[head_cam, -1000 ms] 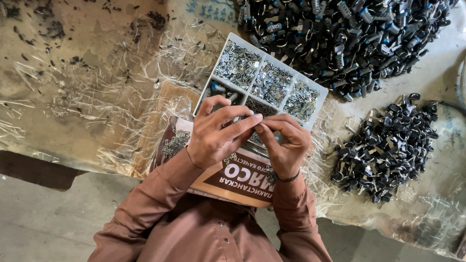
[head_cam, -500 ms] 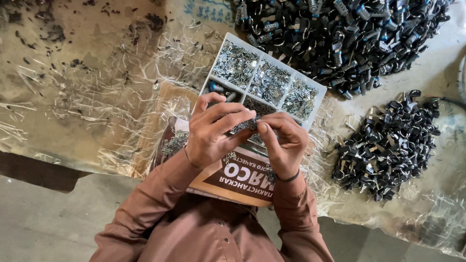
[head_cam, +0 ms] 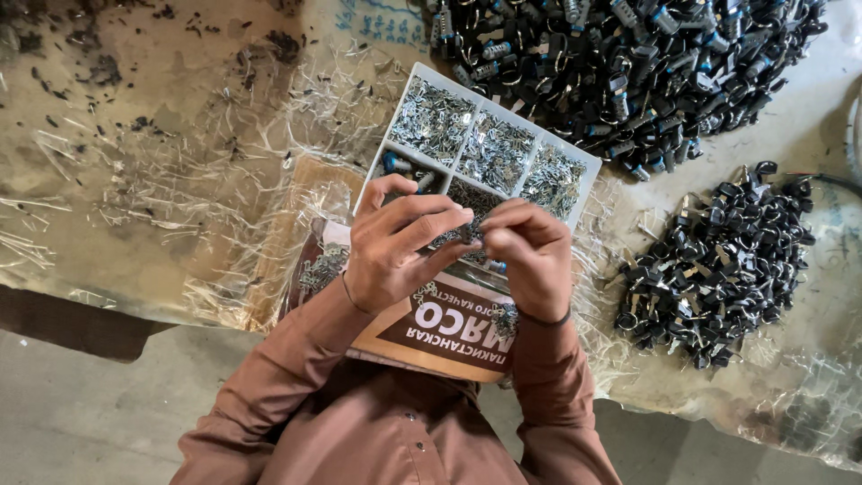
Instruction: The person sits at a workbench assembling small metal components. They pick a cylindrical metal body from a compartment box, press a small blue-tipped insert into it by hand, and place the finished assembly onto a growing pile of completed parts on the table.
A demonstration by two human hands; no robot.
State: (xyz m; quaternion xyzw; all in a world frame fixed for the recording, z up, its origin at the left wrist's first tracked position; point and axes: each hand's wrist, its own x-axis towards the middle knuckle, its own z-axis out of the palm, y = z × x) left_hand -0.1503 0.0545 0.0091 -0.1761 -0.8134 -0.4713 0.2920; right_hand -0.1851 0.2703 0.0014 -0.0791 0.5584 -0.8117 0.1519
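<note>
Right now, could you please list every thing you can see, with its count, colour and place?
Small metal piece: one, dark grey, pinched between the fingertips of both hands.
Compartment tray: one, white, holding silvery small parts, just beyond the hands.
Cardboard box: one, brown and white, under the wrists at the table edge.
Large pile of lock parts: too many to count, black and silver, top right.
Smaller pile of keys: too many to count, black heads, right of the tray.
Plastic sheet: one, clear and crumpled, covering the table.
Table: one, tan and stained.
Floor: grey, below.
Sleeves: two, brown.
Left hand: one, holding the piece.
Right hand: one, holding the piece.
</note>
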